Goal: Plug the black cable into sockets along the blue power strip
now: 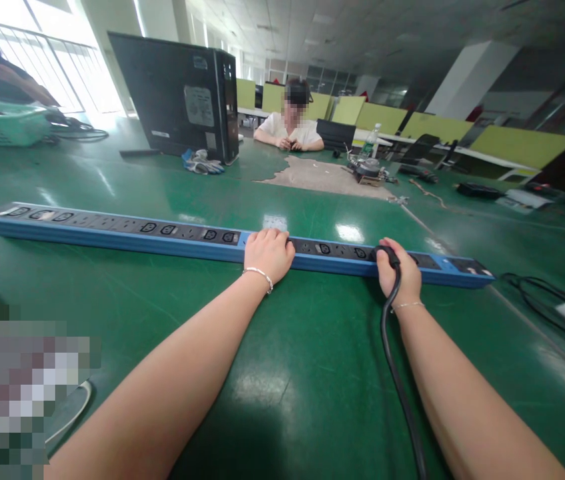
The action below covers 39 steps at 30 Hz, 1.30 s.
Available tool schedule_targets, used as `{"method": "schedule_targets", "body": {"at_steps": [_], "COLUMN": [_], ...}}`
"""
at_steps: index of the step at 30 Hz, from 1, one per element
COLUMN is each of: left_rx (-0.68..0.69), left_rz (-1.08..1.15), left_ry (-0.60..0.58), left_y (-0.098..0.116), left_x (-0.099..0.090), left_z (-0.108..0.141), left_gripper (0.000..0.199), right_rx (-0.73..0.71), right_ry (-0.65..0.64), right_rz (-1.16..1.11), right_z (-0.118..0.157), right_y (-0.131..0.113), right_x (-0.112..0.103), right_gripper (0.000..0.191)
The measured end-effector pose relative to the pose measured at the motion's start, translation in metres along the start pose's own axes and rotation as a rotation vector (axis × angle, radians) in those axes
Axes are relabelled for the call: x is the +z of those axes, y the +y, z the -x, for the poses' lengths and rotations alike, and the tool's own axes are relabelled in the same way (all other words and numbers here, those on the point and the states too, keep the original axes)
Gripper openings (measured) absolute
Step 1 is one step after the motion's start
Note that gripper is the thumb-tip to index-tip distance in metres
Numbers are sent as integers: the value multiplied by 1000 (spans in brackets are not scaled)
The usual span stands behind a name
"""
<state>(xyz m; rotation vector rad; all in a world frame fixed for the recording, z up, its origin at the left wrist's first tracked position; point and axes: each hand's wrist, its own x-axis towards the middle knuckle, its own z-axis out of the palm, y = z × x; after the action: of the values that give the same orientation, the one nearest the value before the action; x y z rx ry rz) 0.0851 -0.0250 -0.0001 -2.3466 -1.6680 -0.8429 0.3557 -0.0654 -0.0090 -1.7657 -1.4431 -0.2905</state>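
The left hand [268, 255] is clamping over the middle of the long blue power strip with black sockets [190, 232], which is lying left to right across the glossy green surface [282, 333]. The right hand [401, 270], well apart to the right, is closing around the black plug [386, 256] of a thick black cable [396, 367] at the strip's sockets.

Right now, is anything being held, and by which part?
The right hand holds the cord by its plug, at the strip. The left hand lies over the strip near its middle; whether it grips cannot be told.
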Motion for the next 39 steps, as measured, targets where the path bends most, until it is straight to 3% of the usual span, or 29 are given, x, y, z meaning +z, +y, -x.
{"method": "schedule_targets", "body": {"at_steps": [10, 27, 39], "left_rx": [-21, -30, -36], "left_rz": [-21, -3, 3], "left_ry": [1, 11, 21], "left_y": [2, 3, 4], "left_x": [1, 1, 2], "left_z": [0, 2, 3], "left_gripper": [34, 35, 34], "right_rx": [39, 63, 80], "right_ry": [-8, -63, -18], "right_rz": [212, 259, 232], "right_z": [3, 2, 7], "right_y": [4, -1, 0], "right_x": [-1, -2, 2], "right_gripper": [49, 46, 47]}}
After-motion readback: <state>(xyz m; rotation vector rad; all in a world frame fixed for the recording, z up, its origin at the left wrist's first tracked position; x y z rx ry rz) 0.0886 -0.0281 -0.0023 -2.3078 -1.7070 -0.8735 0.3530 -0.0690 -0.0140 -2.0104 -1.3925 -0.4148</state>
